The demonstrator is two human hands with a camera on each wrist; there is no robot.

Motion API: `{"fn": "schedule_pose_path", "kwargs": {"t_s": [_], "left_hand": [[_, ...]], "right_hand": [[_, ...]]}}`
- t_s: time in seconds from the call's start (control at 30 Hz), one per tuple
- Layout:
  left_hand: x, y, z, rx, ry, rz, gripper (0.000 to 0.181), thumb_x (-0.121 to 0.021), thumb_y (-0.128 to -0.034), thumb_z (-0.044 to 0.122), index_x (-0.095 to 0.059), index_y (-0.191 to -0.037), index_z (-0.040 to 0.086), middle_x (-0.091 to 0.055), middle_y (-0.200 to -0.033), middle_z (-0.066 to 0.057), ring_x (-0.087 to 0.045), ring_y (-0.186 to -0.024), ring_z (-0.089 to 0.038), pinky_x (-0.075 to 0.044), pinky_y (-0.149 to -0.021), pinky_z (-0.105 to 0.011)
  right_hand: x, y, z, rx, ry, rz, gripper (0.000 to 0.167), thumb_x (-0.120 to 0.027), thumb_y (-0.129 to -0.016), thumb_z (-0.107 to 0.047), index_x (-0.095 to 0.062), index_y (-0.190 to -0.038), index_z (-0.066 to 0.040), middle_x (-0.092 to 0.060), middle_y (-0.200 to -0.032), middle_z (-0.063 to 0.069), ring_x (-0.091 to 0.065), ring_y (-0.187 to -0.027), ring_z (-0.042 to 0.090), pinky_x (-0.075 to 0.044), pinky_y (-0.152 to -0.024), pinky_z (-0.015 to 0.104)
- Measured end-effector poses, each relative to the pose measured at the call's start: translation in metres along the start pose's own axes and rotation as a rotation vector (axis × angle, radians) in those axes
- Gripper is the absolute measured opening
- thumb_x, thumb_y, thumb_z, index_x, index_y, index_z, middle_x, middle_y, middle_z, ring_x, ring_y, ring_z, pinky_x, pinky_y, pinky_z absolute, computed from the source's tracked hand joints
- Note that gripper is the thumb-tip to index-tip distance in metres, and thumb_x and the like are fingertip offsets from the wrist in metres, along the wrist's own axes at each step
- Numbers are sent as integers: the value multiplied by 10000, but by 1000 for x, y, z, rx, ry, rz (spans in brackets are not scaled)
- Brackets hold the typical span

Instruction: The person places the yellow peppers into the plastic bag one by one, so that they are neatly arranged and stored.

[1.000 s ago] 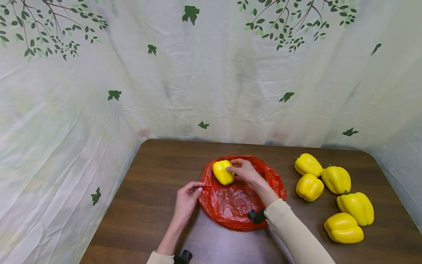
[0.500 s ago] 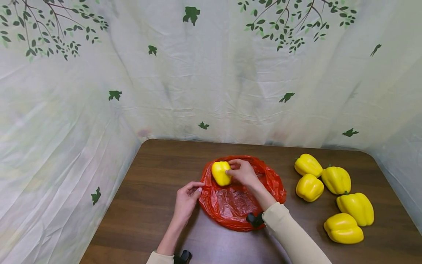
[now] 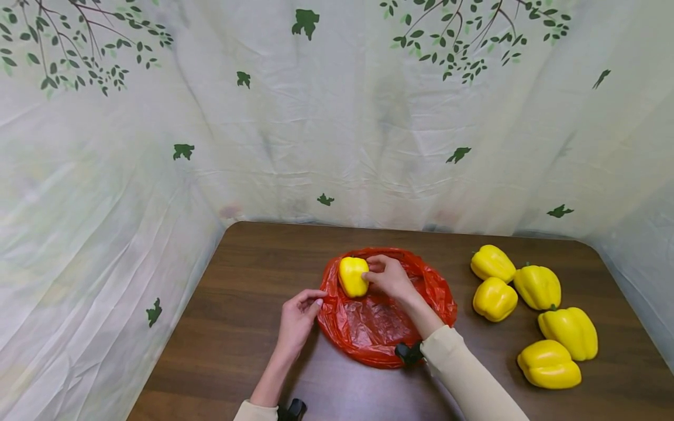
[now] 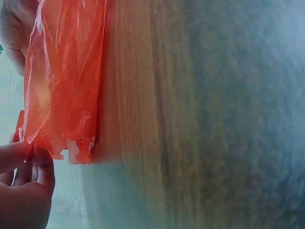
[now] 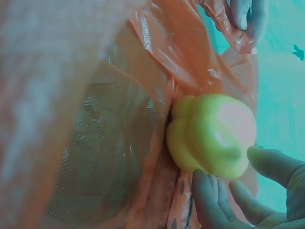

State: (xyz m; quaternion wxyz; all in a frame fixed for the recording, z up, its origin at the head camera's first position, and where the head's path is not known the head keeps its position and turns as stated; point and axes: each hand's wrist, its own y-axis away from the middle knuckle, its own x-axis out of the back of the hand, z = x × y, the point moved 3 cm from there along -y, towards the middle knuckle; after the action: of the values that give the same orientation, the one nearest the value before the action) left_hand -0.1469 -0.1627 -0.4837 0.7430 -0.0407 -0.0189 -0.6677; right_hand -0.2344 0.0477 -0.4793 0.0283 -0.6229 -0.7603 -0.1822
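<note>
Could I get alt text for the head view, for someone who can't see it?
A person's right hand touches a yellow, blocky bell pepper inside an open red plastic bag, while the left hand pinches the bag's edge. Five more yellow bell peppers lie to the right on a brown wood-grain table, before a pale cloth backdrop printed with green leaves.

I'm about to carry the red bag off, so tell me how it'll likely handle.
The red bag is probably floppy, as its film is creased. That film alone is likely light, looking thin and translucent. Where the left hand pinches it, the rim might sag if released.
</note>
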Motion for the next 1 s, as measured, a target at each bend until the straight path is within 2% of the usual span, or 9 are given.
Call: {"fn": "schedule_pose_path", "kwargs": {"t_s": [0.17, 0.47, 0.87, 1.0], "left_hand": [[1, 2, 7, 9, -15, -2, 162, -586, -911, -116, -697, -1027, -96, -663, -1006, -239, -573, -777, -244, -500, -649, -269], [2, 2, 4, -6, -4, -2, 161, -590, -908, -117, -696, -1027, -94, -659, -999, -246, -553, -737, -221, -468, -599, -256], [3, 3, 7, -6, 0, 9, 189, -580, -895, -149, -693, -1034, -89, -649, -973, -214, -539, -726, -243, -461, -573, -244], [3, 2, 6, -19, 7, 6, 190, -580, -890, -156, -688, -1036, -98, -649, -964, -222, -546, -727, -231, -477, -584, -261]], "right_hand": [[3, 4, -7, 36, 41, 4, 425, -697, -904, -62, -568, -1303, 7, -613, -1184, 169, -620, -1016, 287, -556, -823, 398], [10, 18, -18, 117, 113, 11, 447, -712, -902, -123, -572, -1315, -22, -612, -1218, 165, -619, -1061, 284, -544, -852, 411], [25, 47, -17, 172, 164, 32, 486, -739, -886, -156, -569, -1336, -89, -609, -1254, 133, -610, -1064, 266, -553, -833, 402], [31, 58, -17, 191, 144, 54, 457, -730, -896, -178, -576, -1325, -137, -610, -1252, 91, -600, -1076, 240, -548, -846, 402]]}}
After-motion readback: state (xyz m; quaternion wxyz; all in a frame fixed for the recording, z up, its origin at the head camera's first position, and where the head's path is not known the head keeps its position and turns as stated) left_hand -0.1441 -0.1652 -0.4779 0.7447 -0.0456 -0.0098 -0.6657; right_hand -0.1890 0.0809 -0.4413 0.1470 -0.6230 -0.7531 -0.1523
